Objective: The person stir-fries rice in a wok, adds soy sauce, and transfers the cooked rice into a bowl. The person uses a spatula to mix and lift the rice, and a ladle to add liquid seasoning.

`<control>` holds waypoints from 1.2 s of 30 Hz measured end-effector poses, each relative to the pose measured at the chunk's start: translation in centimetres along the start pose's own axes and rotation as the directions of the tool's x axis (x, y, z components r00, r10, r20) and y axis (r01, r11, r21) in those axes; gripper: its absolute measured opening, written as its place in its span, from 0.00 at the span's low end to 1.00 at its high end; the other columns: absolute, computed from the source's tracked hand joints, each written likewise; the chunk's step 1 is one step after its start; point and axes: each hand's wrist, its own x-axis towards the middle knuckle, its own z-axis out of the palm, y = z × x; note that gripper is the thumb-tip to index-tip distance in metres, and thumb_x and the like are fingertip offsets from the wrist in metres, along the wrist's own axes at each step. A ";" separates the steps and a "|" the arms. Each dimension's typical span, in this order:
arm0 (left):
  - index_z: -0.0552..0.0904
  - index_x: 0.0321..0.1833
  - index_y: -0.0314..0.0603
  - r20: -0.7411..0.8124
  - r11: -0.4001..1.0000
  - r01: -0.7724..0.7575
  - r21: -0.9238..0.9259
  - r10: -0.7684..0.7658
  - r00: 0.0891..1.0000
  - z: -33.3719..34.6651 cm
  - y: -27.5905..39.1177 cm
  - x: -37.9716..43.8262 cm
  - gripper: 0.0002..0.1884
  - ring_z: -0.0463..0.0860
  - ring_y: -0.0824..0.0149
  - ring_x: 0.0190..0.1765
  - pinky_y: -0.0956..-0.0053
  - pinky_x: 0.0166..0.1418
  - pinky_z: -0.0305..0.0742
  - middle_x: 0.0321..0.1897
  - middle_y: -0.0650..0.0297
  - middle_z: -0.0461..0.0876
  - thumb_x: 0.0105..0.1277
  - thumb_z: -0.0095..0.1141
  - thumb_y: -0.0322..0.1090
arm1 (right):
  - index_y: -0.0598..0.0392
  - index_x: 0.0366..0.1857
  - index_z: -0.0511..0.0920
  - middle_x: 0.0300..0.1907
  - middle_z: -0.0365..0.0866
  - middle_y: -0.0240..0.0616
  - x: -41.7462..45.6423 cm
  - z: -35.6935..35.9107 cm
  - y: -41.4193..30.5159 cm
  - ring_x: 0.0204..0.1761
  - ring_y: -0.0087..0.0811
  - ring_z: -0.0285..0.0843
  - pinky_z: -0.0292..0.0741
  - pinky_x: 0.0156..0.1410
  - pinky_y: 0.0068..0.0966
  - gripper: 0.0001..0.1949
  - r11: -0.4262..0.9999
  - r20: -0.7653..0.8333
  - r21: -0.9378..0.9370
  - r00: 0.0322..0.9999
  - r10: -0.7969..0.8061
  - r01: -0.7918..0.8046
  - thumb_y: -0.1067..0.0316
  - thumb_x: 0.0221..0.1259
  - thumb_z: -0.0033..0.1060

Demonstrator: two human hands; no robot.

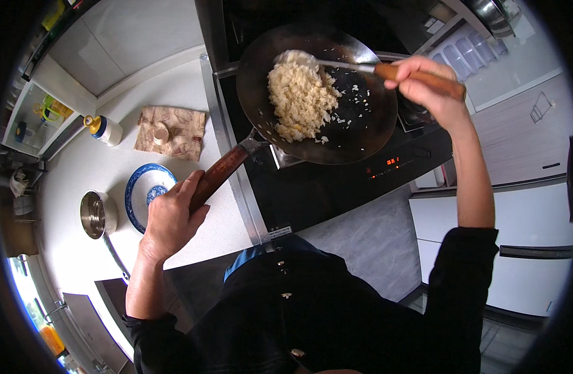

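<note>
My left hand (172, 217) grips the wooden handle (219, 174) of a dark iron wok (361, 140) on the black cooktop. A heap of fried rice (303, 100) fills the left half of the wok, with loose grains scattered over the bare metal on the right. Held by its wooden handle, a metal spatula (347, 65) reaches from my right hand (422, 84) across the wok. Its blade meets the upper part of the heap and is mostly hidden by rice.
On the white counter (221, 215) at left are a blue-rimmed plate (136, 196), partly behind my left hand, a small steel saucepan (98, 215), a capped bottle (104, 130) and a patterned cloth (174, 117) with a small round object on it. The cooktop (314, 196) has a lit display.
</note>
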 end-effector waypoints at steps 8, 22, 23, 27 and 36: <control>0.71 0.63 0.37 -0.021 1.000 0.028 -0.012 -0.029 0.999 0.3 -0.2 -0.5 0.29 0.86 0.54 0.40 0.66 0.45 0.82 0.42 0.50 0.83 0.58 0.63 0.30 | 0.53 0.33 0.81 0.37 0.82 0.42 -3.2 -0.4 -7.2 0.35 0.31 0.82 0.77 0.37 0.24 0.08 0.878 0.332 -0.234 0.883 -0.332 0.418 0.74 0.46 0.61; 0.72 0.63 0.39 -0.029 0.997 0.075 -0.007 -0.075 0.997 -0.2 -0.5 -0.2 0.29 0.86 0.55 0.40 0.66 0.47 0.82 0.41 0.50 0.84 0.56 0.64 0.29 | 0.54 0.31 0.82 0.37 0.83 0.40 -3.3 -0.6 -4.9 0.35 0.30 0.83 0.77 0.39 0.23 0.08 0.890 0.244 -0.307 0.932 -0.269 0.338 0.78 0.46 0.62; 0.72 0.63 0.39 -0.035 0.997 0.074 -0.012 -0.075 0.997 -0.2 -0.7 -0.4 0.29 0.86 0.55 0.40 0.66 0.47 0.82 0.41 0.50 0.84 0.56 0.64 0.29 | 0.54 0.31 0.82 0.37 0.83 0.41 -2.9 -0.3 -6.4 0.35 0.30 0.83 0.77 0.39 0.23 0.08 0.909 0.298 -0.200 0.906 -0.300 0.367 0.78 0.46 0.62; 0.72 0.63 0.39 -0.018 0.998 0.053 -0.012 -0.054 0.998 -0.9 -0.3 0.2 0.29 0.86 0.55 0.40 0.65 0.47 0.82 0.41 0.50 0.84 0.57 0.63 0.29 | 0.56 0.33 0.80 0.36 0.82 0.37 -2.7 -1.2 -3.6 0.38 0.27 0.84 0.78 0.43 0.22 0.04 0.961 0.079 -0.228 0.986 -0.144 0.158 0.76 0.54 0.61; 0.72 0.64 0.40 -0.055 1.000 -0.003 0.005 0.003 0.999 -0.6 -0.9 0.5 0.30 0.86 0.54 0.39 0.66 0.46 0.82 0.40 0.51 0.84 0.57 0.63 0.29 | 0.58 0.36 0.81 0.36 0.82 0.36 0.6 -2.8 1.6 0.38 0.29 0.86 0.81 0.44 0.20 0.04 0.986 -0.169 0.138 0.979 0.118 -0.095 0.72 0.60 0.58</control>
